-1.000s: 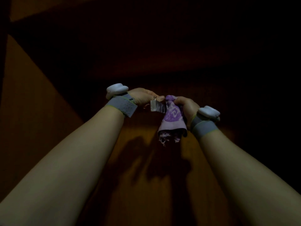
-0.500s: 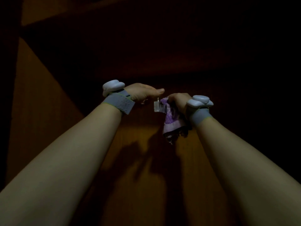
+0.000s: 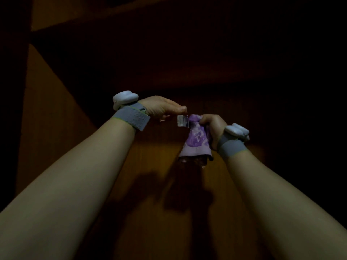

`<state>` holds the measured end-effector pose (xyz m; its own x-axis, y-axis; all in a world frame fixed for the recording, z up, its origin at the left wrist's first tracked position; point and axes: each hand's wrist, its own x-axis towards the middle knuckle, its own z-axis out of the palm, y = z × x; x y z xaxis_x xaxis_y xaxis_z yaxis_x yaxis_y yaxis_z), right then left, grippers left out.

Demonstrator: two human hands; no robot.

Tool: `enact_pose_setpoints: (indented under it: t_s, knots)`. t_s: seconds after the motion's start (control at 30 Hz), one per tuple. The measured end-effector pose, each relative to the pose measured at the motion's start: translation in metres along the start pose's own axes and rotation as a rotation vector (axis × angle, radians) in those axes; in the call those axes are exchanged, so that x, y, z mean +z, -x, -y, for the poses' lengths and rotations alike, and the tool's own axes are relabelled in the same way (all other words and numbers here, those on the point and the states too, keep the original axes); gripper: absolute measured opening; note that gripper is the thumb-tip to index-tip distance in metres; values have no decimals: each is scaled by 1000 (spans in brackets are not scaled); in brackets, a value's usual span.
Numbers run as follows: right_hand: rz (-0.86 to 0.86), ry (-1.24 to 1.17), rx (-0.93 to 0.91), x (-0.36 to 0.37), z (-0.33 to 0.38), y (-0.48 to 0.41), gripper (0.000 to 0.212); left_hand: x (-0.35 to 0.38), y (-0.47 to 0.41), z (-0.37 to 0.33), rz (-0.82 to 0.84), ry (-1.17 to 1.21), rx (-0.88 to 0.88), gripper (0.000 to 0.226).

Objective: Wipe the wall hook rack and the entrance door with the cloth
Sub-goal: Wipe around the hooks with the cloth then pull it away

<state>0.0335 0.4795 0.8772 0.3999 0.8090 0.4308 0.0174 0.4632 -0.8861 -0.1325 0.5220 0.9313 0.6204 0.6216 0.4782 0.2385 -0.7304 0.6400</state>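
A small clear hook (image 3: 181, 121) is stuck on the brown wooden door (image 3: 150, 184) at the middle of the view. My right hand (image 3: 213, 126) grips a purple patterned cloth (image 3: 196, 141) and presses its top against the hook's right side; the rest of the cloth hangs down. My left hand (image 3: 161, 108) rests flat against the door just left of and above the hook, thumb tip close to the hook, holding nothing. Both wrists wear grey bands with white devices.
The scene is very dim. The door's upper part and right side are in deep shadow. A lighter wooden panel (image 3: 47, 109) runs down the left. Shadows of my arms fall on the door below the hook.
My right hand has shifted slightly right and down, and more of the purple cloth shows hanging below the hook. The left hand has stayed by the hook.
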Motion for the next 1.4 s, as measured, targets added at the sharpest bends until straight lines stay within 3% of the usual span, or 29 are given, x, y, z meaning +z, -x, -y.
enact_pose_setpoints:
  t_s: [0.13, 0.27, 0.37, 0.47, 0.53, 0.7, 0.87, 0.93, 1.0, 1.17, 1.23, 1.3, 1.4]
  knots:
    - [-107, -169, 8, -2, -12, -9, 25, 1, 1, 0, 13, 37, -24, 16]
    - [-219, -50, 17, 5, -12, -15, 24, 4, -1, 0, -5, 47, -45, 15]
    - [-191, 13, -2, 5, -11, -15, 22, 7, 2, -1, -15, 87, -47, 20]
    - [-144, -25, -29, 8, -9, -8, 23, 9, 2, 0, -18, 92, -51, 48]
    - [-133, -20, -43, 9, -7, -3, 17, 9, 3, -1, -14, 99, -48, 47]
    - [-106, -8, -60, 14, 0, 16, 14, 5, 1, -2, 18, 99, -61, 16]
    - [-63, 6, -45, 16, 9, 34, 10, 5, 4, -2, 24, 120, -96, 43]
    - [-68, 27, -50, 16, 15, 37, 9, 2, 4, -1, 13, 114, -82, 40]
    - [-126, 123, -78, 21, 26, 37, 10, -5, 3, 2, 0, 134, -60, 32]
    - [-166, 549, -110, 36, 50, 32, 23, -17, 4, 9, -69, 97, -39, 44]
    - [-161, 642, -77, 40, 54, 35, 33, -17, 6, 15, -69, 110, -53, 49]
    - [-144, 727, -49, 40, 58, 40, 26, -12, 9, 19, -51, 164, -77, 50]
    - [-127, 726, -45, 44, 62, 43, 30, -9, 14, 26, -4, 193, -82, 33]
